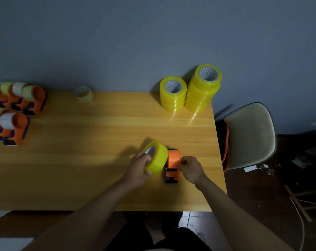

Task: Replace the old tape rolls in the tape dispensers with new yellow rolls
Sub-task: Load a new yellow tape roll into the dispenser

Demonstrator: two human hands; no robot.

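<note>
An orange and purple tape dispenser [172, 164] stands on the wooden table [81, 160], near its right front. My left hand [139, 169] grips a new yellow roll [158, 157] pressed against the dispenser's left side, fingers at its core and thumb under it. My right hand [190, 169] pinches the dispenser's right side. Two stacks of yellow rolls [173, 95] [202, 87] stand at the table's back right. A pale old roll [83, 94] lies alone at the back edge.
Several orange dispensers with pale old rolls [17, 109] crowd the table's left side. A pale chair [249, 134] with an orange-trimmed bag stands right of the table. Grey wall behind. Scraps and sticks lie on the dark floor at right.
</note>
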